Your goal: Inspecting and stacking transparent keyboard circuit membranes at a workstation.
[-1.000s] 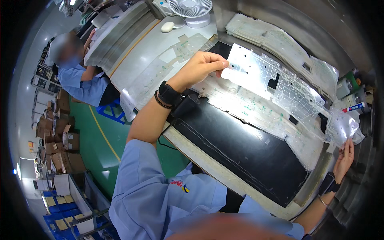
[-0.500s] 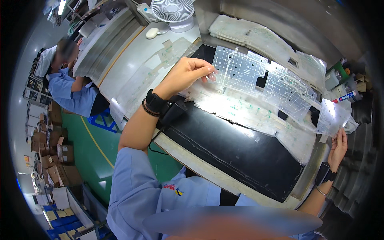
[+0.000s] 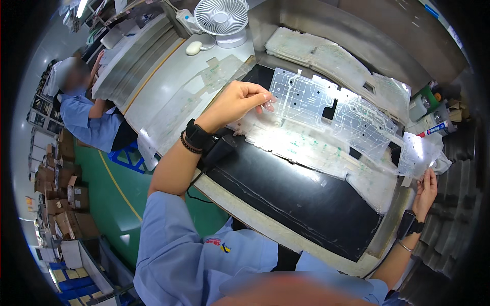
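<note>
A long transparent film sheet printed with pale circuit lines [image 3: 301, 97] is stretched at a slant between my two hands. At its left end, my left hand [image 3: 239, 104] pinches the edge between thumb and fingertips. My right hand [image 3: 424, 193] grips the lower edge of the sheet's right end, fingers closed on it. Beneath the film lie cloudy translucent sheets with green marks [image 3: 286, 140], resting on a black work surface [image 3: 291, 186]. Whether the film touches them in the middle, I cannot tell.
A stack of translucent sheets [image 3: 321, 53] lies behind, along the metal wall. A white fan [image 3: 220, 18] and a white mouse-shaped object [image 3: 194, 48] stand at the back left. Bottles and a marker-like tube [image 3: 433, 129] crowd the right. A co-worker [image 3: 81, 109] sits far left.
The whole view has shifted slightly. Both hands keep their hold on the ends of the film, which stays in nearly the same place over the sheets.
</note>
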`<state>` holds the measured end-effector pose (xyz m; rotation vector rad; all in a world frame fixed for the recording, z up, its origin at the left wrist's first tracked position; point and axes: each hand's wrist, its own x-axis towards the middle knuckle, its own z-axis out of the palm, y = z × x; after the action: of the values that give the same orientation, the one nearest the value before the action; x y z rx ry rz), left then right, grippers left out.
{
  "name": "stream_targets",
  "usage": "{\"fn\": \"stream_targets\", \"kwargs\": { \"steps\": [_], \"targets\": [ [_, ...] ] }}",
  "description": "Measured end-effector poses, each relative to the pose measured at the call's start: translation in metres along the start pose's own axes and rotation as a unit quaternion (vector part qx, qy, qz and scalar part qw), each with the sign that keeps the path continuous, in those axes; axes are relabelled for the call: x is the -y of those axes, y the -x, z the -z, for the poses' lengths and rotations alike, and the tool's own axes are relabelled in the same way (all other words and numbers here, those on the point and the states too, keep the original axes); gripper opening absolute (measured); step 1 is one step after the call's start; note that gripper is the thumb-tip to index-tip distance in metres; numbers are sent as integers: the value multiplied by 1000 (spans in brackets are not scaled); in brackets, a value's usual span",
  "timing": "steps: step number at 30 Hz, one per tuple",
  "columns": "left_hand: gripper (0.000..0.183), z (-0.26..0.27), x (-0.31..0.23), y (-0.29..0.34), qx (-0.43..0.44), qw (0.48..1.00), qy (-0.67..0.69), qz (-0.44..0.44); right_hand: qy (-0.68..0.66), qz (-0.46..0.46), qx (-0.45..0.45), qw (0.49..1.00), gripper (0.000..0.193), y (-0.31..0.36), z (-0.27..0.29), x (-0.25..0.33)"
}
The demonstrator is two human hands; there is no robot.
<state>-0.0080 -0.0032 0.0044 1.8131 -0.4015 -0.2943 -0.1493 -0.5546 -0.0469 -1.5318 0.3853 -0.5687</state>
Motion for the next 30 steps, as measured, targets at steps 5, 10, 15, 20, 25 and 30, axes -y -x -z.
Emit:
{"fn": "stream_targets", "kwargs": {
  "steps": [5,10,15,20,25,30],
  "targets": [
    [22,1,0,-1,-7,1000,8,22,2,6,9,1000,23,0,-4,3],
    [21,2,-3,2,-11,1000,7,17,-5,8,0,1000,23,3,-8,8],
    [23,0,0,-1,-3,1000,-5,8,1,3,-3,1000,22,4,-10,6],
    [24,0,-3,1,1,1000,-5,1,4,1,-11,1000,21,11,-18,13],
    [23,2,-2,-3,-7,1000,18,-21,1,-8,1,1000,23,15,-23,17],
    [22,10,5,-5,-40,999,-15,-13,0,-3,20,1000,22,20,-41,19]
  ]
}}
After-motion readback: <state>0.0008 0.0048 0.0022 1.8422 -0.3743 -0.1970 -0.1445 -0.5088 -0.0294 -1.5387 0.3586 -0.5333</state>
